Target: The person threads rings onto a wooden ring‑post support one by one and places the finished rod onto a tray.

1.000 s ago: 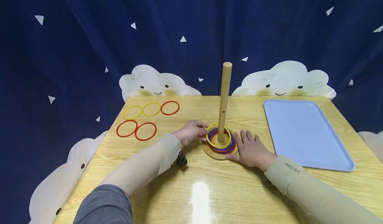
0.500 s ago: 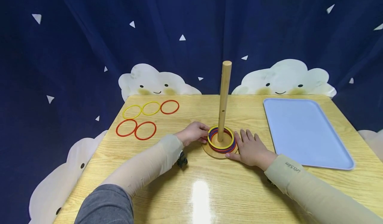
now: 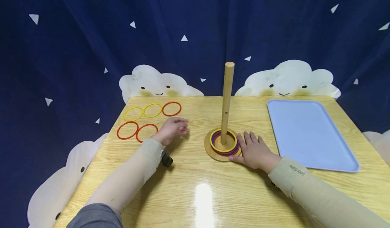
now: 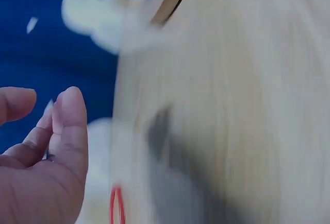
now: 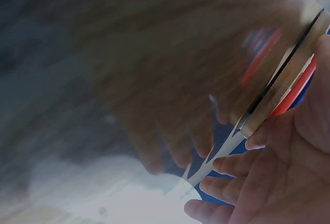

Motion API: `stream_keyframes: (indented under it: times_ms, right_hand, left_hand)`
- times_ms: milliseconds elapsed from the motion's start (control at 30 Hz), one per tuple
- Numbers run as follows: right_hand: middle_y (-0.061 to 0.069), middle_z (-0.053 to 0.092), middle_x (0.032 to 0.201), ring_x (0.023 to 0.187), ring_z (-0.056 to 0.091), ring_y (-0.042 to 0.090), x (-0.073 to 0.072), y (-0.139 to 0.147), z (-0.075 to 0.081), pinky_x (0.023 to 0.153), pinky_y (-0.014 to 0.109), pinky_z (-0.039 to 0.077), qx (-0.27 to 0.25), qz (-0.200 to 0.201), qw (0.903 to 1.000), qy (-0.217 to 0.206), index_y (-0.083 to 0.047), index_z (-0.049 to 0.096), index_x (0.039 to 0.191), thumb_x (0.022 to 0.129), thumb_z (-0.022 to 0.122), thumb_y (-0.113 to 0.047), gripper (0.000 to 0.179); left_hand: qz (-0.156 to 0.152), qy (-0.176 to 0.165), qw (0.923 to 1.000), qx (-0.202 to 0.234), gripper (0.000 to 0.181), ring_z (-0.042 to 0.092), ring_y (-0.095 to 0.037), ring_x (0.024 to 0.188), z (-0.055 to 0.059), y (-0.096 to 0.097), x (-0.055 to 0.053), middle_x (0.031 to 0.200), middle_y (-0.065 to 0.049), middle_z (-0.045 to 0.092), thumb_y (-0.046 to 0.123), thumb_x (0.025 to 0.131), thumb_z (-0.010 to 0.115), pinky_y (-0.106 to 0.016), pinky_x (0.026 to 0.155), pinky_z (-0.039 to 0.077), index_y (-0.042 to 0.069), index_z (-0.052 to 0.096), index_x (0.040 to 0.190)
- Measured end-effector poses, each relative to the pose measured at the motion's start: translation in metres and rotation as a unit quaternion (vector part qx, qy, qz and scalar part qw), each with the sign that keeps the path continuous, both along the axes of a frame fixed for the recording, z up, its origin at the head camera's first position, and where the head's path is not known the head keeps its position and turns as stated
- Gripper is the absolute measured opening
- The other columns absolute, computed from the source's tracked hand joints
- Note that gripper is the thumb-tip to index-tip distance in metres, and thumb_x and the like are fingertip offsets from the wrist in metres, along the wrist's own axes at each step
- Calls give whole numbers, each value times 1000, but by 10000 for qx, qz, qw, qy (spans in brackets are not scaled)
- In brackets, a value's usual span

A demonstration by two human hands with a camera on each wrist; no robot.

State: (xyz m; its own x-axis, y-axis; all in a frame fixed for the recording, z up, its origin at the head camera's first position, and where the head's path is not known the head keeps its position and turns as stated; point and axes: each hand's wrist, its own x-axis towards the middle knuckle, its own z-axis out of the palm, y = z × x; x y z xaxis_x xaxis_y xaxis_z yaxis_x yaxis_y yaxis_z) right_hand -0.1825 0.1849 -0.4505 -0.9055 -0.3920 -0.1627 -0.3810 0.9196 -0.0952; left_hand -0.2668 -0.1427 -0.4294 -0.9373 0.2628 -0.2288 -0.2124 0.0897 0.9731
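A wooden peg (image 3: 226,102) rises from a round wooden base (image 3: 210,150). Around its foot lies a stack of red and blue rings with a yellow ring (image 3: 223,151) on top. My right hand (image 3: 256,151) rests with fingers spread at the right side of the base, touching its edge; the right wrist view shows the base (image 5: 281,87) beside the palm. My left hand (image 3: 172,129) is over the table left of the base, holding nothing, its fingers loosely bent in the left wrist view. It partly covers a red ring (image 3: 141,128).
Flat on the table's left lie two yellow rings (image 3: 124,117) (image 3: 144,112) and red rings (image 3: 180,108) (image 3: 117,133). A light blue tray (image 3: 310,133) lies at the right. A dark blue curtain (image 3: 170,14) with white clouds hangs behind the table.
My left hand has let go of the yellow ring and moved left, away from the base. The yellow ring has settled onto the stack. My right hand has stayed put.
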Motion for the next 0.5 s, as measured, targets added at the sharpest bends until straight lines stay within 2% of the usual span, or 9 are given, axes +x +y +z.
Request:
stream_keyframes:
  times_ms: [133, 267, 400, 500]
  right_hand:
    - [40, 29, 156, 144, 26, 58, -2, 0, -1, 113, 72, 28, -16, 18, 10000, -9, 8, 32, 156, 97, 51, -72, 102]
    - [40, 28, 156, 144, 26, 58, -3, 4, -4, 114, 72, 26, -64, -18, 10000, -10, 9, 32, 156, 95, 47, -76, 106]
    - [41, 30, 154, 143, 27, 59, -4, 8, -8, 112, 73, 27, -185, -14, 9998, 75, 9, 34, 155, 93, 45, -80, 109]
    - [40, 29, 155, 143, 26, 59, -5, 7, -11, 113, 73, 26, -216, 29, 9997, 103, 9, 33, 156, 93, 42, -82, 111]
  left_hand:
    - [629, 72, 9976, 297, 41, 64, -12, 84, 2, -47, -4, 101, -8, 61, 4, 107, 50, -28, 87, 59, -19, 44, 141]
    - [1212, 127, 9911, 535, 32, 65, -9, 82, -2, -87, -3, 95, -3, 63, 2, 107, 51, -26, 88, 58, -14, 48, 135]
    - [1651, 94, 9836, 722, 26, 65, -7, 83, -9, -121, 6, 96, 0, 63, 1, 106, 52, -22, 85, 57, -9, 49, 130]
    - [1856, 84, 9815, 463, 36, 64, -6, 89, -14, -143, 20, 104, 0, 60, 4, 107, 51, -20, 87, 55, -10, 43, 139]
